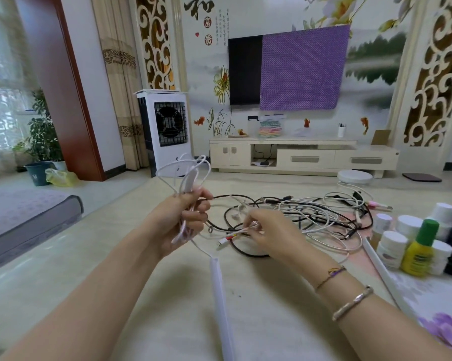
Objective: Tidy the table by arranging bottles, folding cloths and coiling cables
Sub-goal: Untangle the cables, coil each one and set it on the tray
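Cables are what both hands are busy with. A white cable [191,175], looped several times, is gripped by the left hand [185,217], whose fingers [202,204] are curled tight round the bundle; its loops stand up above those fingers and loose strands hang below them. One white strand runs down from the fist to a flat white strip [221,295] lying on the surface [141,256] between the two forearms. The right hand [269,230] pinches the cable end [235,234] near its plug, fingers narrow and closed on it, just right of the left fist and a little lower. Beyond the right fingers lies a tangled heap of black and white cables [310,217], touching the surface. Further right of that hand stands a cluster of white-capped jars [391,243] with a yellow bottle with a green cap [420,251] among them. The right wrist wears a thin cord bracelet [331,273] and a metal bangle [353,302].
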The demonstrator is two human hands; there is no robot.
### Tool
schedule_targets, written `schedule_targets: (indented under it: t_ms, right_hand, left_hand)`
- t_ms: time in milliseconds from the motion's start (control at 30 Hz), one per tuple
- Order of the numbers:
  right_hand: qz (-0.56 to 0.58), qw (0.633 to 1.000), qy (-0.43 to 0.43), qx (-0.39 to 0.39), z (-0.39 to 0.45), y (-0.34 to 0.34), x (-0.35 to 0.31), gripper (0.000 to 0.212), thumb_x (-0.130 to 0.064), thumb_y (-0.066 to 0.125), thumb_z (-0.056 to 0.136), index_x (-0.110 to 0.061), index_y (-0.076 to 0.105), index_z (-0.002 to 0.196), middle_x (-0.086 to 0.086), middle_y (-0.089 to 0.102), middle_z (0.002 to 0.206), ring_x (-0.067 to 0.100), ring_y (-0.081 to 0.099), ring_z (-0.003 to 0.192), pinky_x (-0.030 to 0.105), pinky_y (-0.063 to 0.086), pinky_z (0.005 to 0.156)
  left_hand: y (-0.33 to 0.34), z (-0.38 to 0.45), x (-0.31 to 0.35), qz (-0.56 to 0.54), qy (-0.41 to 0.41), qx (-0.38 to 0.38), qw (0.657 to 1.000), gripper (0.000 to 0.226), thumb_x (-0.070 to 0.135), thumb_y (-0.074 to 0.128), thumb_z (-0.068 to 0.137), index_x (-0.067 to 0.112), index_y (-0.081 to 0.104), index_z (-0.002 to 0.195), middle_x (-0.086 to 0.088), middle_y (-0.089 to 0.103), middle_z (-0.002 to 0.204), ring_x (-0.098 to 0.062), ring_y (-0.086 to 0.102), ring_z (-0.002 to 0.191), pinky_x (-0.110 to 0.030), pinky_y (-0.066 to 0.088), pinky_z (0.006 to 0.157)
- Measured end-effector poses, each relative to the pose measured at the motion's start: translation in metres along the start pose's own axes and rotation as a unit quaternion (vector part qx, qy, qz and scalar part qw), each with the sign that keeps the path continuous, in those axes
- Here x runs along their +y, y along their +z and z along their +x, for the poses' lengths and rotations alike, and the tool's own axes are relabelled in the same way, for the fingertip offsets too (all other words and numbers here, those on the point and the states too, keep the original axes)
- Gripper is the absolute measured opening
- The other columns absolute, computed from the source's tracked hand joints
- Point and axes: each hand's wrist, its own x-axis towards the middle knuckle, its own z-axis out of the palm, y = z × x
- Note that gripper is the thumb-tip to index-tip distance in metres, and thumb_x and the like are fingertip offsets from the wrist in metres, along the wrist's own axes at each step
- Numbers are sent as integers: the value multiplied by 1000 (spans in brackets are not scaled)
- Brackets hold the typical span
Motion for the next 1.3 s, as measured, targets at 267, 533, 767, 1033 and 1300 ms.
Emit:
schedule_targets:
  t_ms: [267, 533, 767, 1033, 1300]
  right_hand:
    - [96, 995, -8, -41, -1, -10, -5, 21, -3, 60, 80, -17, 73, 88, -6, 71, 87, 8, 61, 83, 18, 45, 77]
    - [273, 961, 46, -6, 0, -13, -16, 22, 3, 62, 78, -12, 58, 94, -2, 72, 87, 17, 63, 79, 15, 46, 64]
    - [358, 926, 122, 12, 3, -23, -6, 19, -13, 73, 77, -15, 56, 86, 13, 70, 92, 26, 68, 87, 44, 51, 88]
    - [388, 913, 127, -9, -1, -26, -6, 13, -6, 67, 87, -7, 56, 94, 10, 71, 87, -3, 63, 65, 6, 41, 56]
    - [189, 975, 119, 10, 4, -15, 2, 16, -25, 61, 91, -24, 73, 81, -12, 63, 67, 1, 50, 57, 16, 33, 53]
  left_hand:
    - [-15, 11, -17, 257, -80, 92, 959, 26, 19, 44, 101, 3, 61, 89, -13, 72, 88, -4, 33, 34, -12, 23, 34]
    - [0, 13, -33, 232, -179, -31, 956, 22, 18, 37, 103, 8, 52, 90, -21, 70, 105, -1, 28, 31, -12, 23, 30]
    - [3, 7, -30, 181, -198, -92, 959, 22, 20, 39, 101, 8, 57, 97, -11, 69, 87, 0, 27, 32, -11, 23, 31]
    - [5, 5, -27, 163, -170, -98, 967, 42, 51, 61, 78, 11, 61, 88, 3, 42, 62, 1, 26, 34, -12, 18, 35]
    - [1, 3, -15, 188, -16, -58, 980, 29, 29, 49, 96, 10, 65, 83, -1, 39, 58, -15, 52, 62, -24, 47, 62]
